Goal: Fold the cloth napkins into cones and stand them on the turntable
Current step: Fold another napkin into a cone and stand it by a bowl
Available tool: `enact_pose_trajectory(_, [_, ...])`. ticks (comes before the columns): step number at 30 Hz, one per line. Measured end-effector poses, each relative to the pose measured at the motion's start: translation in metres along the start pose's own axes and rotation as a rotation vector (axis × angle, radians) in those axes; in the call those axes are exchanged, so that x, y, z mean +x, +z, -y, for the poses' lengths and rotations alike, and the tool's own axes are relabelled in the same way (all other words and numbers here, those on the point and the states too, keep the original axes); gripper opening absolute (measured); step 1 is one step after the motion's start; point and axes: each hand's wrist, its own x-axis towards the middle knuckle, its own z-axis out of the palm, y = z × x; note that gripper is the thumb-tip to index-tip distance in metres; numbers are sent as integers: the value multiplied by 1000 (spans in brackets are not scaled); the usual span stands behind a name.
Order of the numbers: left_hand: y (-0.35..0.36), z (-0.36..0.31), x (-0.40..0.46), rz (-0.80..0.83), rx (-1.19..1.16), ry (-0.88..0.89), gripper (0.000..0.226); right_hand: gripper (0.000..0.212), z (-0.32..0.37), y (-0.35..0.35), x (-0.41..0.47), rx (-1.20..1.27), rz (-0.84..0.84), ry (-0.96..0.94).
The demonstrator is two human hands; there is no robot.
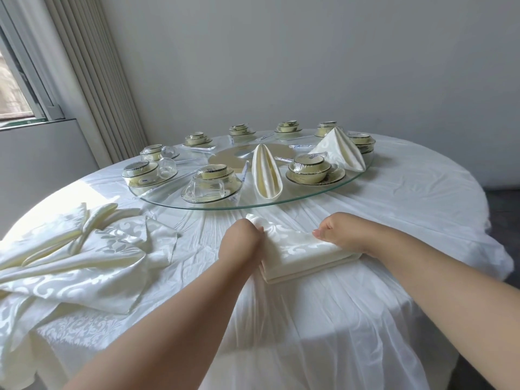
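Two bare forearms in view, entering from the bottom edge. No sleeves visible on either arm up to the frame edge. No watch, bracelet or strap at either wrist. No gloves. Left hand point(242, 243): no rings seen on the part that shows; the fingers are mostly hidden from the camera. Right hand point(344, 232): no rings seen; nails on the visible fingers point(319, 233) look short and plain, with a pale natural sheen and no coloured polish. No tattoos, plasters or markings on either forearm. Rest of the person is out of frame.
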Motion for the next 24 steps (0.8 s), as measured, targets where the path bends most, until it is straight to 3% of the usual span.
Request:
enact_pose_trajectory(2, [4, 4, -4, -30, 41, -36, 31, 30, -2, 4, 0, -56, -56, -2])
enact_pose_trajectory(6, [8, 5, -8, -93, 121, -31, 27, 41, -4, 10, -6, -160, -112, 9])
enact_pose_trajectory(11, [4, 4, -8, -159, 131, -11, 20, 44, 2, 12, -3, -298, -79, 69])
enact_pose_trajectory(13, [0, 3, -12, -291, 179, 144, 18, 45, 2, 13, -1, -330, -80, 59])
enact_pose_trajectory(15, [0, 3, -18, -352, 239, 453, 23, 45, 1, 14, 0, -341, -88, 53])
enact_pose_trajectory(17, [3, 4, -23, -225, 304, 677, 31, 45, 0, 15, 1, -346, -95, 48])
enact_pose_trajectory(18, [6, 6, -23, -112, 332, 700, 33, 46, 1, 15, 2, -351, -96, 46])
enact_pose_trajectory(21, [14, 13, -21, 235, 421, 553, 54, 46, 2, 14, 4, -356, -84, 63])
enact_pose_trajectory(24, [17, 16, -18, 331, 464, 456, 73, 46, -1, 10, 3, -386, -34, 98])
